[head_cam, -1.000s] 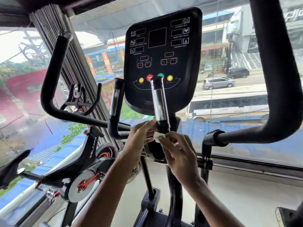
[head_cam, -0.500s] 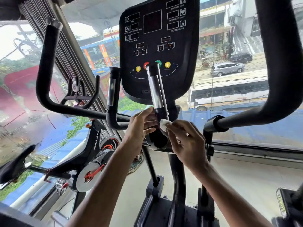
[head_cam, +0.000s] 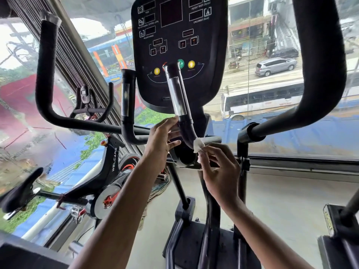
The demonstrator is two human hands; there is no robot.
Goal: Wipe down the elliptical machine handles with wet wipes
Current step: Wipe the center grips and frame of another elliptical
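The elliptical's right inner handle [head_cam: 177, 98], black with a silver sensor strip, rises in front of the console [head_cam: 174, 45]. My right hand [head_cam: 219, 171] pinches a small white wet wipe [head_cam: 198, 145] against the bend at the handle's base. My left hand [head_cam: 163, 140] rests on the left side of the same bend, fingers against the tube. The matching left inner handle [head_cam: 127, 101] stands to the left. Long padded moving handles curve at the far left [head_cam: 46, 74] and far right [head_cam: 318, 65].
A black spin bike [head_cam: 108, 171] with a saddle [head_cam: 21, 191] stands at the lower left by the window. The elliptical's post and base [head_cam: 194, 239] are below my arms. A pedal [head_cam: 334, 220] shows at the lower right. Window glass lies behind the machine.
The view has tilted downward, so the console sits higher in frame. My right hand has slid the wipe down and right, from the handle's lower stem to its bend. My left hand stays there.
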